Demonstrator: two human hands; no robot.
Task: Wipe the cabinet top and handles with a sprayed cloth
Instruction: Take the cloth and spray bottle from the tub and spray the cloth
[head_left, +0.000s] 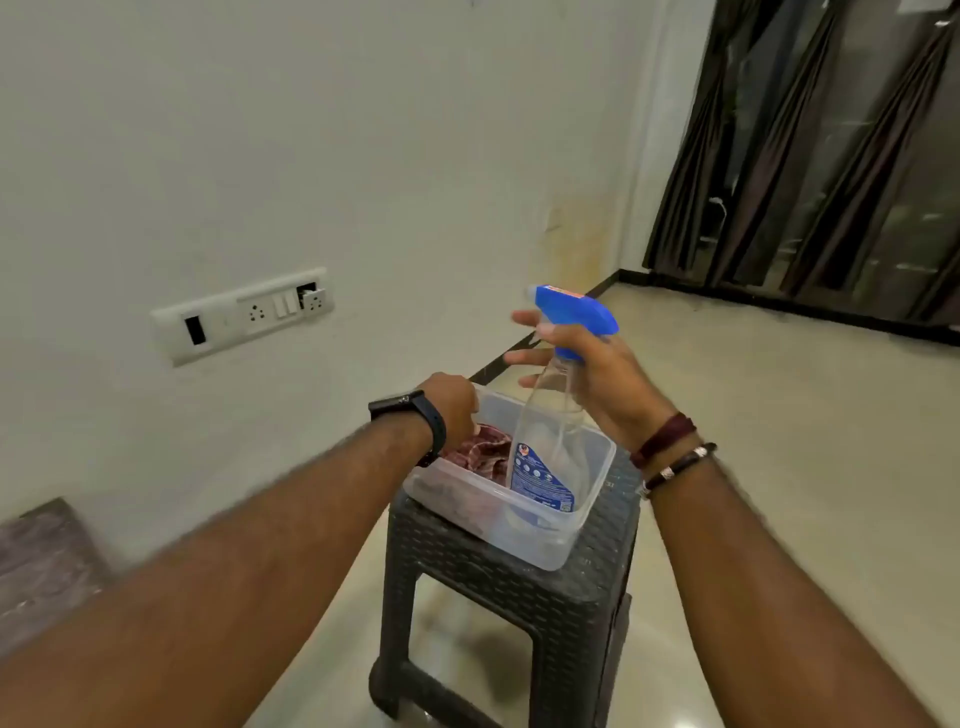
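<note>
The clear plastic spray bottle with a blue trigger head (550, 415) stands nearly upright, its base inside the translucent rectangular plastic tub (582, 519) and its long axis leaning a little so that the nozzle points up and left, away from the person. That tub sits on the dark woven-pattern plastic stool (519, 587), which serves here as the table. The right hand (582, 374) is at the bottle's neck, just under the trigger head, thumb side toward the camera; its fingers are spread and extended past the neck rather than wrapped round it, so the grip reads as open or only loosely touching, and I cannot tell whether the palm bears on the plastic. The crumpled maroon checked cloth (480, 452) lies in the tub's far-left part, just beside the bottle and lower than its label. The left hand (452, 410), with a dark band at the wrist, reaches down over the tub's left rim with its fingers curled onto the cloth; the grip looks closed on it, though the fingertips are hidden. So each hand is nearer to its own thing: left to cloth, right to bottle. In my judgement the task is at its start, with both items still to be lifted out and no cabinet in view.
</note>
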